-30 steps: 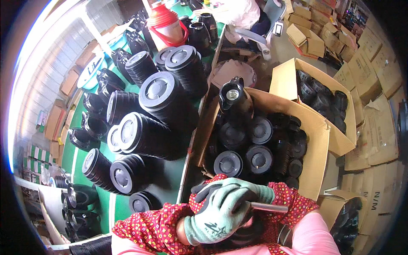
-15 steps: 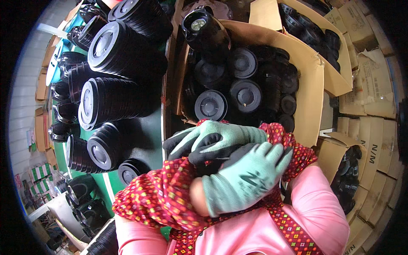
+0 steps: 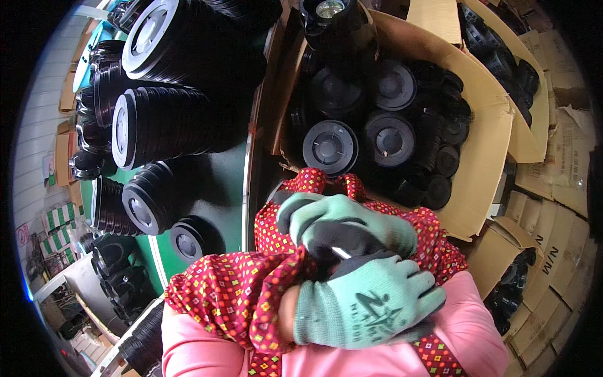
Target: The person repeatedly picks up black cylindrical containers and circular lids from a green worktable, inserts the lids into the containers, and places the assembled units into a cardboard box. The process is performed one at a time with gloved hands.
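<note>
My forearms are crossed before my chest, in red patterned sleeve covers. My left hand, in a mint-green glove with dark fingertips, is the nearer one; its fingers curl down by my right sleeve, their undersides hidden. Just above it lies my right hand, gloved alike, with bent fingers over the red apron cloth and left sleeve. A thin bright sliver shows between the two gloves; I cannot make out what it is. Beyond the hands, black round plastic pieces fill an open cardboard box.
To the left, a green-topped table bears several tall stacks of black discs. A black cylindrical container rests at the box's far left. More open cartons with black parts stand right, against piled brown cartons.
My left hand has shifted slightly down and right, and its fingers are more curled. My right hand has drawn nearer to me and bent its fingers. The view has tilted and shifted.
</note>
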